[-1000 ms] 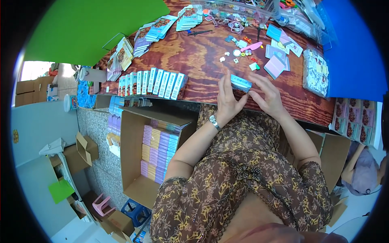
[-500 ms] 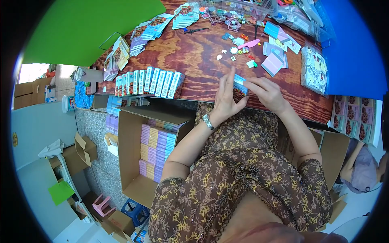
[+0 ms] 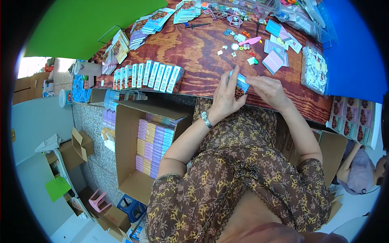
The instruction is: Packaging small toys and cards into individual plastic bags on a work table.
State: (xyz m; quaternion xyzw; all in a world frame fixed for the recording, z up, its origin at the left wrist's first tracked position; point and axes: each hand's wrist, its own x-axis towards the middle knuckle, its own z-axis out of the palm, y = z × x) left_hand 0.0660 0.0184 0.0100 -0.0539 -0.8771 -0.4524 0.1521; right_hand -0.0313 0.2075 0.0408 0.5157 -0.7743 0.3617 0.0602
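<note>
A small light-blue printed box is held at the table's front edge. My left hand grips it from the left, forefinger along its far side and thumb at its near end. My right hand has its fingers pressed together against the box's right edge; its fingertips are partly hidden there. To the left, a row of similar slim boxes stands on edge. Beyond the hands lie small trinkets, among them a pink knife-shaped piece, and several pastel cards.
Flat card sleeves lie in fanned stacks along the far left. A clear bag of small white pieces sits at the right by a blue panel. Below the table, an open carton holds stacked pastel boxes. Another person is at far right.
The box has tilted a little, so more of its printed face shows. My right hand has shifted slightly along its edge, while my left keeps its grip.
</note>
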